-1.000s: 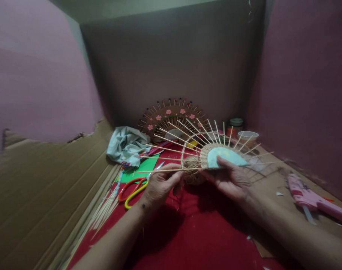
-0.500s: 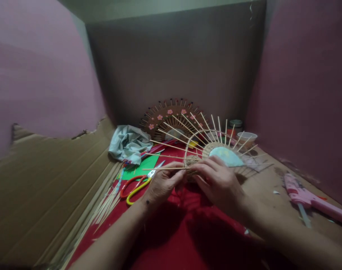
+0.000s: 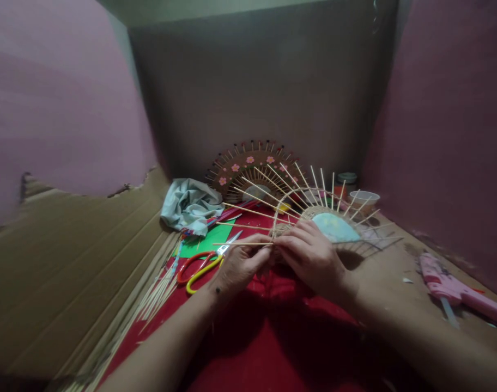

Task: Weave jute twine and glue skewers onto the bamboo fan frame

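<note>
A half-round fan frame of thin sticks (image 3: 248, 194) spreads out above my hands. At its centre is a pale blue half-disc (image 3: 336, 227) with a woven border (image 3: 314, 211). A twine arc (image 3: 276, 218) crosses the sticks on the left side. My left hand (image 3: 242, 258) is closed, pinching the lowest stick (image 3: 224, 244) near the twine. My right hand (image 3: 309, 253) has its fingers pressed together on the twine at the same stick, close to the left fingertips. The fingers partly hide a twine bundle (image 3: 279, 228).
Scissors (image 3: 210, 267) lie left of my left hand on green paper (image 3: 216, 239) and red cloth (image 3: 248, 337). Loose sticks (image 3: 158, 294), a crumpled cloth (image 3: 187, 204) and cardboard are at left. A flowered fan (image 3: 240, 163) stands behind. A pink glue gun (image 3: 444, 283) and plastic cup (image 3: 365, 200) are at right.
The whole view has shifted slightly, so everything sits a little further right. My right hand's fingers have drawn closer together over the twine; my left hand keeps its pinch.
</note>
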A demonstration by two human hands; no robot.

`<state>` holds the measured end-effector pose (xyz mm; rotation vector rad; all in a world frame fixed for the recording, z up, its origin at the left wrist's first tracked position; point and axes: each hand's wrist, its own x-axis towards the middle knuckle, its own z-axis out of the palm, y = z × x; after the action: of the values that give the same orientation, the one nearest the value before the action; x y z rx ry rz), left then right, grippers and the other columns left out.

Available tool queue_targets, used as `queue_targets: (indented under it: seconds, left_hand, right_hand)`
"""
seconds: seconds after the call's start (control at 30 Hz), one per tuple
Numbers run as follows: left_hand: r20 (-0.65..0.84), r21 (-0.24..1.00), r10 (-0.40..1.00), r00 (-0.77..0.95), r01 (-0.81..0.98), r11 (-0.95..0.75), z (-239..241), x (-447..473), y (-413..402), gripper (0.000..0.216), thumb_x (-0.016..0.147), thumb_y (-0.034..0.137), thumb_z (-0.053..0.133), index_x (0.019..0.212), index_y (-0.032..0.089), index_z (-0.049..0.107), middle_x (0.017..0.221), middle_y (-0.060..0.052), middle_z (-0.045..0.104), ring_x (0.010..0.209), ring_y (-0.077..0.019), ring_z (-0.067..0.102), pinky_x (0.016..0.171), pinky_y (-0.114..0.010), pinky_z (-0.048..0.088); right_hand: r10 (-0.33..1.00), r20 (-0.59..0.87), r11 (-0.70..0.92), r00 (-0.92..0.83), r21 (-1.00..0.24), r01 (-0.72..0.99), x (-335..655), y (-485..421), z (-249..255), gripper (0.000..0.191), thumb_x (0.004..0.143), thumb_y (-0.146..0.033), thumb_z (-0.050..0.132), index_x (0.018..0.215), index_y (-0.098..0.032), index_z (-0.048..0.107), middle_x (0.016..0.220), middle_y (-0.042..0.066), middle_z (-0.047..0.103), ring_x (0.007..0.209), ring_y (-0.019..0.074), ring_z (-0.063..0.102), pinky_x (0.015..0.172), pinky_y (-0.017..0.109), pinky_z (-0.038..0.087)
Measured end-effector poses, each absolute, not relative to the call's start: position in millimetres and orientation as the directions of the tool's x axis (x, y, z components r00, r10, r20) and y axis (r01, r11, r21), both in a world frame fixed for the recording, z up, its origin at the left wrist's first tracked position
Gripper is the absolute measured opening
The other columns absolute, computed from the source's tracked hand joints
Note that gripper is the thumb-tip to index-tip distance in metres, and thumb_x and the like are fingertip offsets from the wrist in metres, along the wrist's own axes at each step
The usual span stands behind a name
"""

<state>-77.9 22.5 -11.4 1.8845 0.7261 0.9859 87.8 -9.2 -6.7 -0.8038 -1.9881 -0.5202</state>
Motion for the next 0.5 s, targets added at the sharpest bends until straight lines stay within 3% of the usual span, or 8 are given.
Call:
queue_targets:
  seconds: [0.3,0.5]
  left_hand:
    - [0.324,0.877,0.795,0.512,0.153,-0.456,-7,-78,15,0.02,0.081,0.029,0.053,0.07,0.015,0.061,0.066,0.0,0.056,0.056,-0.0094,0.05,0.053,-0.02,0.04]
    - [0.304,0.894,0.727,0.616,0.078,-0.44,-7,-77,12,0.032,0.087,0.032,0.043,0.061,0.015,0.055,0.058,0.001,0.051,0.051,-0.0085,0.047,0.053,-0.021,0.04]
  right_hand:
    - [0.218,0.861,0.608,-0.46,0.249,0.754,88,-5,-15,0.008,0.08,-0.011,0.049,0.083,-0.014,0.056,0.071,0.008,0.061,0.07,0.0186,0.047,0.069,0.038,0.042]
    - [0.165,0.868,0.605,-0.468,0.286,0.743,89,-5,-17,0.007,0.079,-0.011,0.053,0.085,-0.013,0.054,0.071,0.008,0.061,0.069,0.019,0.048,0.069,0.038,0.043]
